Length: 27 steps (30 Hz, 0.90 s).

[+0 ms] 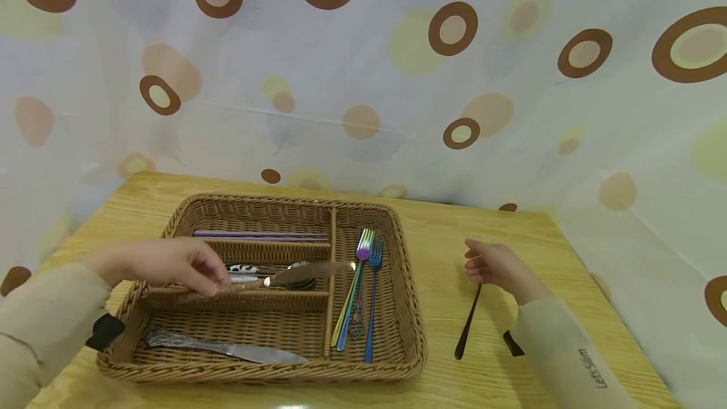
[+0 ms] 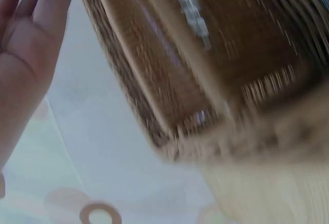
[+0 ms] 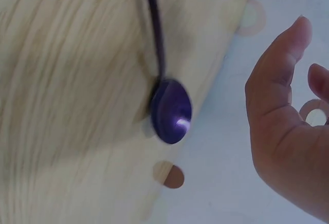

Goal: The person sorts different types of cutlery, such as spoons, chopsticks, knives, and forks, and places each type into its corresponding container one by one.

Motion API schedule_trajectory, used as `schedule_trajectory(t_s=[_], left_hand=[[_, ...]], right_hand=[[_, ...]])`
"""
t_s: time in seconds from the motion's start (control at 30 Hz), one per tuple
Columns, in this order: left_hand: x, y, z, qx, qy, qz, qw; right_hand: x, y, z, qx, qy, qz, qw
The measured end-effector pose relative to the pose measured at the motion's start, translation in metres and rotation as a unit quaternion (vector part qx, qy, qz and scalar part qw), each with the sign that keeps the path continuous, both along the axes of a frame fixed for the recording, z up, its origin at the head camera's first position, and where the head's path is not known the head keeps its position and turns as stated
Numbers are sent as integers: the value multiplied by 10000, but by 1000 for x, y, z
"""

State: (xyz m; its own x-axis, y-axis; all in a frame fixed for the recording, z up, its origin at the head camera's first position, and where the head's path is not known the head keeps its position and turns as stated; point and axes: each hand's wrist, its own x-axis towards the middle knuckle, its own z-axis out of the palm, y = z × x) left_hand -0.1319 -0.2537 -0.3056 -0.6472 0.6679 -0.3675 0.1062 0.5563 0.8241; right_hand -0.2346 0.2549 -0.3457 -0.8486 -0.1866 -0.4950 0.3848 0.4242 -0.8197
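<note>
My left hand (image 1: pixel 184 267) is over the wicker cutlery basket (image 1: pixel 420 333), pinching a table knife (image 1: pixel 312 269) by its handle. Its blade points right, above the middle compartment. In the left wrist view, blurred, the left hand (image 2: pixel 31 54) shows only partly and the knife is out of sight. On the table right of the basket lies a dark purple spoon (image 1: pixel 469 327). My right hand (image 1: pixel 496 265) hovers over its far end with loosely curled fingers, holding nothing. The right wrist view shows the spoon's shiny bowl (image 3: pixel 171 112) apart from the hand (image 3: pixel 288 116).
Purple chopsticks (image 1: pixel 261 235) lie in the basket's back compartment. Several utensils with patterned handles (image 1: pixel 244 269) are in the middle one. An ornate knife (image 1: pixel 227 347) rests in the front one. Several forks (image 1: pixel 372 308) fill the right side. A patterned cloth (image 1: pixel 363 81) hangs behind the table.
</note>
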Motion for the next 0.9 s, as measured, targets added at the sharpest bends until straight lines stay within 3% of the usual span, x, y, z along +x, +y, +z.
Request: schedule_trajectory(t_s=[0.07,0.2,0.37,0.53,0.7,0.9], left_hand=[[4,-9,-1,-61,-219,-272,9994],[9,-16,-7,-213,-614,-505,9966],[12,-18,-13,-300,-803,-476,9952],[16,-20,-18,-490,-816,-365,9948],[24,-22,-26,-676,-845,-210,9939],[32,-14,-31,-1231,-354,-51,9917]], right_hand=[[0,5,-2,60,-31,-2,10000],[0,12,-4,131,-73,-82,9999],[0,16,-7,339,-66,-86,9994],[3,24,-14,785,-24,-18,9969],[9,33,-23,1620,55,199,9866],[13,31,-31,1938,95,389,9802]])
